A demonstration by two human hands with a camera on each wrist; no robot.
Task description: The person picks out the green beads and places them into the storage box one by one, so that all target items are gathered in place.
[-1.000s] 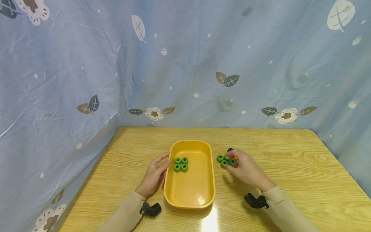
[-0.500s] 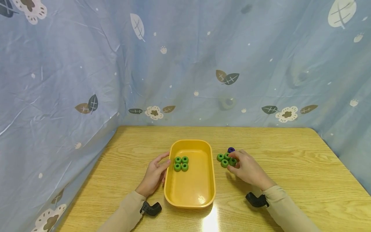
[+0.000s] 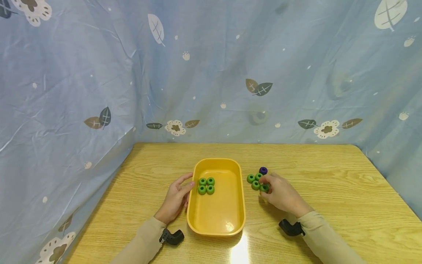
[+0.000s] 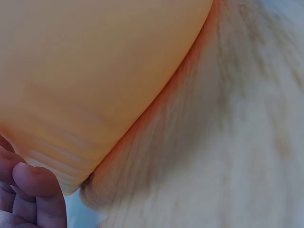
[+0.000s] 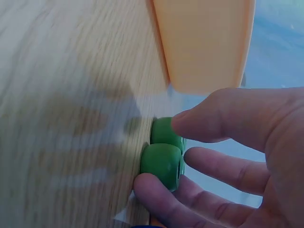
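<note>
A yellow tray point(image 3: 215, 216) stands in front of me, with several green beads point(image 3: 206, 186) grouped at its left side. My left hand point(image 3: 175, 200) holds the tray's left side, thumb at the rim and fingers along the outer wall. In the left wrist view its curled fingers point(image 4: 38, 185) show beside the tray's corner. To the tray's right, my right hand point(image 3: 283, 194) has thumb and fingers around a green bead point(image 3: 264, 188). Seen from the right wrist, that barrel-shaped bead point(image 5: 160, 165) sits on the table between the fingers and thumb.
More green beads point(image 3: 255, 185) lie close to the right hand's fingertips. A purple bead point(image 3: 263, 171) sits just behind them. The wooden table point(image 3: 329, 183) extends right, and a blue leaf-print curtain point(image 3: 211, 73) hangs at its back and sides.
The green bead between my right fingers has shifted slightly toward me. My right fingers have drawn a little off the purple bead, which now shows more fully. The left hand stays on the tray.
</note>
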